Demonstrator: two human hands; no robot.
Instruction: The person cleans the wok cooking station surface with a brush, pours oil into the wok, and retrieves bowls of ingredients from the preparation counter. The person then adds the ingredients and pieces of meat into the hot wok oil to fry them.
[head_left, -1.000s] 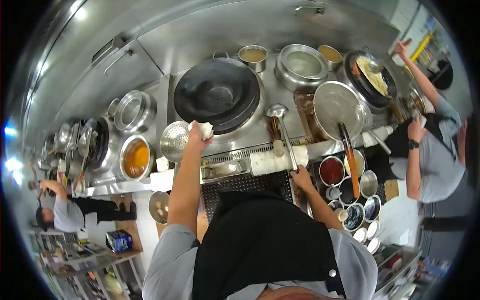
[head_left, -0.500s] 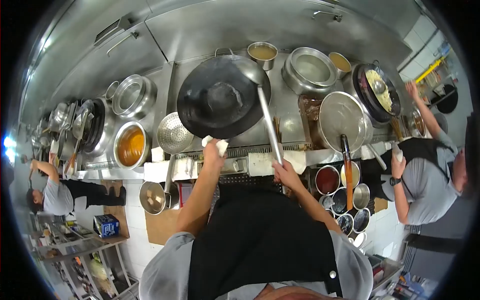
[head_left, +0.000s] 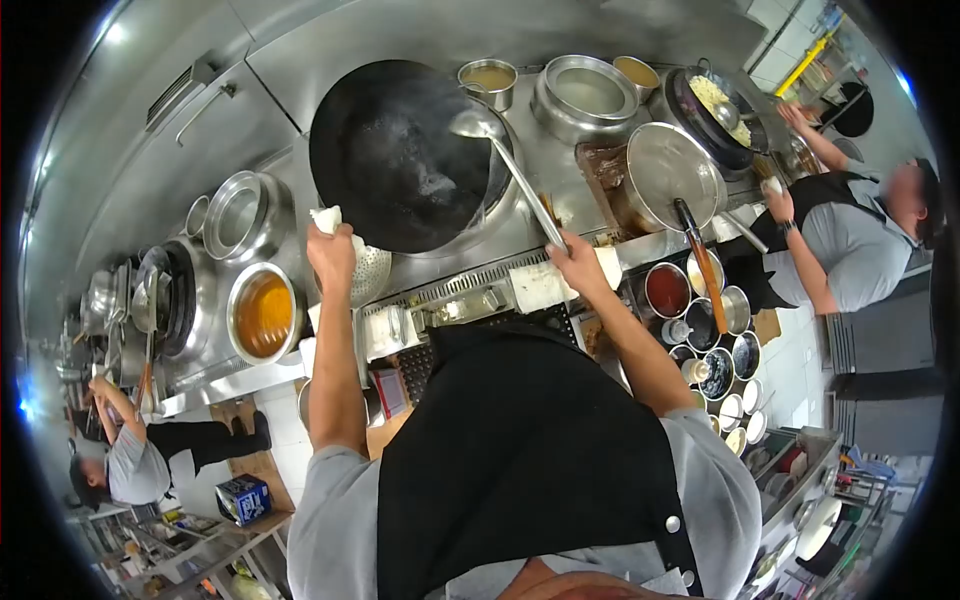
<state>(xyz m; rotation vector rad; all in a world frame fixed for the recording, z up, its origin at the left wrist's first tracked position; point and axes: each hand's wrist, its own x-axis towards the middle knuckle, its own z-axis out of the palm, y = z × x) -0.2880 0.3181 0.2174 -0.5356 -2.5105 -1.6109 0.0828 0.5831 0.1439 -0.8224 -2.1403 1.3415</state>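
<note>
My left hand [head_left: 332, 255] is closed on a folded white cloth [head_left: 326, 220] at the near left rim of a big black wok [head_left: 400, 160]. The wok tilts to the left, with a shiny wet-looking patch inside. In my right hand [head_left: 580, 266] is the end of a long-handled metal ladle [head_left: 518, 175]. The ladle's bowl is over the wok's right side; whether it touches the metal I cannot tell. A perforated skimmer [head_left: 370, 276] lies just right of my left hand, partly hidden by the wok.
Left stands a bowl of orange-brown liquid [head_left: 264, 312]. A large round strainer [head_left: 672, 175] rests at right, above several seasoning pots [head_left: 667, 290]. Steel pots [head_left: 585, 90] line the back. One co-worker [head_left: 850, 240] works at a wok on the right, another person [head_left: 140, 460] at far left.
The wok has shifted left and tipped, with my left hand moving left and up along with it. My right hand and the ladle have moved slightly; the camera view has turned too.
</note>
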